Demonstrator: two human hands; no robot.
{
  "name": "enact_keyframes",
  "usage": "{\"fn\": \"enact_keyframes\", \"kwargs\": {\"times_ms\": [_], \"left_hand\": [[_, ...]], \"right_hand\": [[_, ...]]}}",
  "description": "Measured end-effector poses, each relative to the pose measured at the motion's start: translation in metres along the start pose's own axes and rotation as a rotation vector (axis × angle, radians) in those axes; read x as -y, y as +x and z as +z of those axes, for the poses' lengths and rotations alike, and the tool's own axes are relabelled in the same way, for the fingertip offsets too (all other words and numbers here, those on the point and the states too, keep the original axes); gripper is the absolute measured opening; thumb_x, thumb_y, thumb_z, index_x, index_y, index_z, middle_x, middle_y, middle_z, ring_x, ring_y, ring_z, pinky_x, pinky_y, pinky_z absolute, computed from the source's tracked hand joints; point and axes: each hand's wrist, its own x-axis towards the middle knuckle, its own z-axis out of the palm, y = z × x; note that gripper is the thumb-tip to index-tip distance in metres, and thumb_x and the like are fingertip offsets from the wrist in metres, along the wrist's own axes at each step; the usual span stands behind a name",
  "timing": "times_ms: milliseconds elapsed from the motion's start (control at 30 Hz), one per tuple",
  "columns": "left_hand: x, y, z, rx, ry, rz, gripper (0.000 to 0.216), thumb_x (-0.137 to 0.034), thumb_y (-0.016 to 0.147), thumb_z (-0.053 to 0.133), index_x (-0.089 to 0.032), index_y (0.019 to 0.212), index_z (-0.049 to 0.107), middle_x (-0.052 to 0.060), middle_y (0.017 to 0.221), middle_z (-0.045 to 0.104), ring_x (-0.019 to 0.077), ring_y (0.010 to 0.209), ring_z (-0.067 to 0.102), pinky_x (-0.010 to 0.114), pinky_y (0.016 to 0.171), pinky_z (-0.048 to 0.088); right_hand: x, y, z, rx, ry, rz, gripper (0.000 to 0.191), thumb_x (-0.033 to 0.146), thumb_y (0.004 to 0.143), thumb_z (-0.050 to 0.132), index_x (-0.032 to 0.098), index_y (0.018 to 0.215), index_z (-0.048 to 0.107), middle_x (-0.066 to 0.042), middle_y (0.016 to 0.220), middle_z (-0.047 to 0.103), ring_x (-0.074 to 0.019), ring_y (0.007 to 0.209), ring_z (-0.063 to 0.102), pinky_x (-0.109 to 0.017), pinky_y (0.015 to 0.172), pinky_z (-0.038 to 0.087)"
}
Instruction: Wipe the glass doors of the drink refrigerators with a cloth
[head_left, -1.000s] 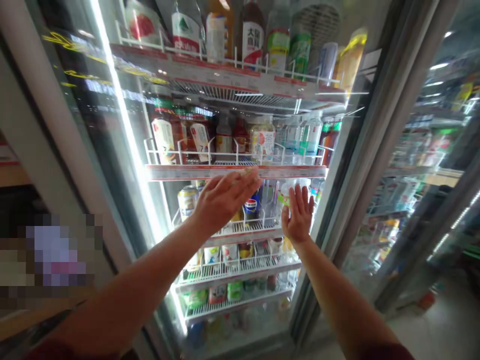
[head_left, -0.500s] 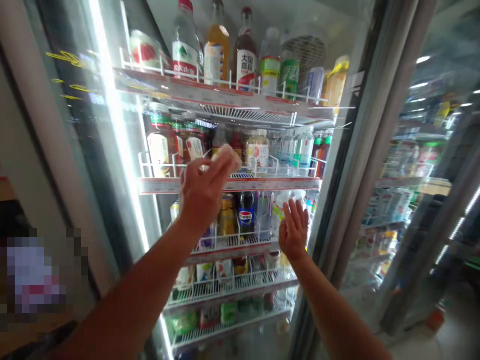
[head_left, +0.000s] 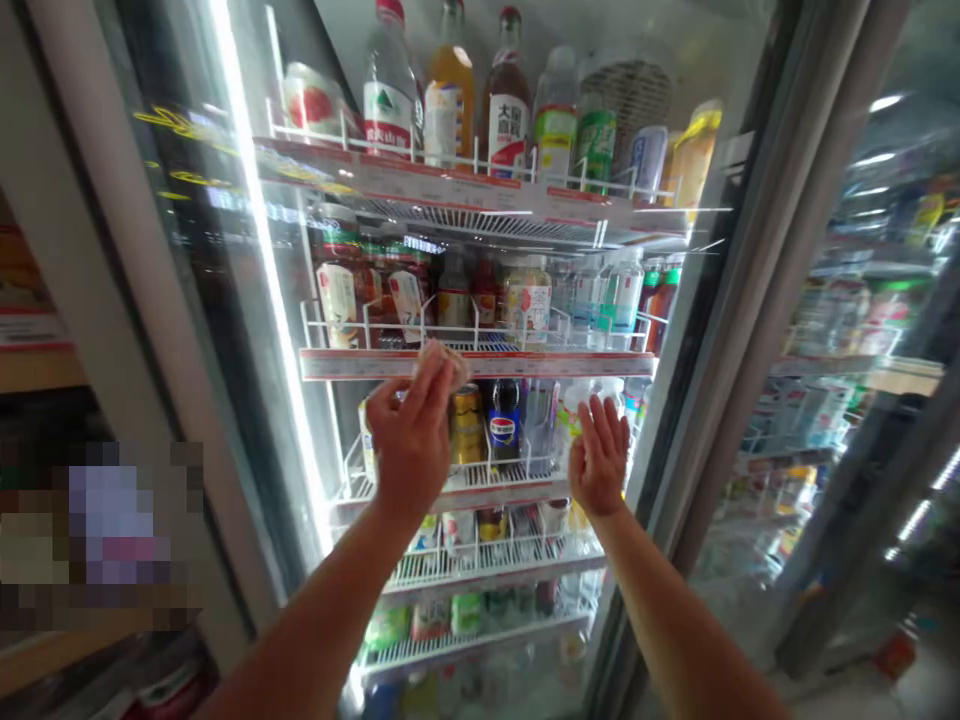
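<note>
My left hand (head_left: 411, 435) is closed on a pale, crumpled cloth (head_left: 454, 370), whose edge shows past the fingertips. Hand and cloth are at the glass door of a drinks fridge, in front of the shelf edge (head_left: 375, 366) below the middle row of bottles. My right hand (head_left: 598, 458) is open, its fingers stretched upward, and it appears to rest flat on the same glass. Behind the glass, between the two hands, a dark cola bottle (head_left: 504, 425) with a blue label stands next to gold cans (head_left: 468, 428).
Bottles such as a red-capped water bottle (head_left: 388, 95) line the top shelf. A bright light strip (head_left: 262, 240) runs down the left side. The grey door frame (head_left: 795, 230) stands at right, with another glass-fronted fridge beyond. Store shelving (head_left: 37, 370) is at left.
My left hand has moved down with the cloth, from in front of the middle bottles to the shelf edge below them. My right hand stays at about the same spot. The view has shifted slightly left.
</note>
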Motion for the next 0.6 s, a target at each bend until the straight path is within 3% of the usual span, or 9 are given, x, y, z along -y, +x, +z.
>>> {"fn": "enact_keyframes", "kwargs": {"times_ms": [100,167,233,300,400,467,533,600], "left_hand": [[-0.007,-0.032,-0.002,0.097,-0.064,0.238,0.067,-0.007,0.094,0.05,-0.036,0.153,0.037,0.0,0.138,0.063,0.0148,0.104,0.062,0.031,0.084,0.048],[0.004,-0.046,-0.009,0.153,-0.071,0.324,0.067,-0.006,0.093,0.052,-0.041,0.149,0.041,-0.005,0.13,0.068,0.0121,0.101,0.064,0.027,0.083,0.049],[0.028,-0.046,-0.019,0.102,-0.007,0.219,0.066,-0.007,0.093,0.054,-0.037,0.15,0.041,-0.002,0.13,0.068,0.0148,0.102,0.065,0.032,0.086,0.049],[0.053,-0.039,-0.028,-0.015,0.109,0.001,0.062,-0.012,0.094,0.055,-0.031,0.151,0.042,0.004,0.138,0.063,0.0199,0.107,0.062,0.04,0.091,0.047],[0.058,-0.045,-0.031,-0.139,0.214,-0.193,0.058,-0.017,0.095,0.055,-0.028,0.151,0.043,0.009,0.147,0.055,0.0245,0.112,0.059,0.046,0.095,0.044],[0.04,-0.064,-0.026,-0.074,0.158,-0.13,0.061,-0.014,0.095,0.052,-0.029,0.153,0.039,0.008,0.145,0.057,0.0229,0.107,0.06,0.042,0.091,0.045],[0.022,-0.082,-0.022,0.094,0.041,0.022,0.064,-0.01,0.095,0.05,-0.034,0.153,0.039,0.004,0.137,0.064,0.0201,0.102,0.063,0.036,0.087,0.046],[0.018,-0.087,-0.025,0.205,-0.037,0.115,0.063,-0.009,0.094,0.05,-0.035,0.15,0.043,0.001,0.132,0.067,0.0189,0.101,0.064,0.033,0.085,0.047]], "right_hand": [[0.0,0.0,0.0,-0.002,-0.001,0.0,0.065,0.012,0.095,0.043,0.024,0.158,0.029,-0.01,0.156,0.045,-0.0254,0.15,0.033,-0.051,0.123,0.031],[0.0,0.0,0.0,0.002,-0.003,0.002,0.066,0.012,0.095,0.043,0.025,0.158,0.028,-0.01,0.156,0.045,-0.0254,0.15,0.034,-0.051,0.123,0.031],[0.0,-0.001,0.0,0.005,0.002,0.002,0.067,0.012,0.095,0.044,0.026,0.158,0.027,-0.009,0.157,0.045,-0.0252,0.15,0.033,-0.051,0.124,0.03],[0.001,0.0,0.0,-0.001,0.004,0.003,0.068,0.012,0.094,0.044,0.026,0.159,0.027,-0.009,0.158,0.043,-0.025,0.15,0.033,-0.051,0.124,0.03],[0.001,0.0,-0.001,-0.012,0.002,0.003,0.069,0.012,0.094,0.043,0.026,0.159,0.026,-0.008,0.159,0.042,-0.0245,0.15,0.033,-0.05,0.124,0.03],[0.001,0.0,-0.001,-0.019,0.001,0.003,0.069,0.011,0.094,0.044,0.027,0.159,0.027,-0.008,0.158,0.042,-0.0241,0.15,0.033,-0.049,0.124,0.029],[0.001,0.0,-0.001,-0.018,-0.002,-0.003,0.069,0.011,0.094,0.045,0.027,0.158,0.027,-0.008,0.158,0.043,-0.0239,0.15,0.033,-0.049,0.124,0.03],[-0.001,-0.001,-0.001,-0.014,-0.007,-0.004,0.069,0.011,0.094,0.045,0.026,0.158,0.028,-0.009,0.157,0.044,-0.0241,0.15,0.034,-0.049,0.124,0.03]]}}
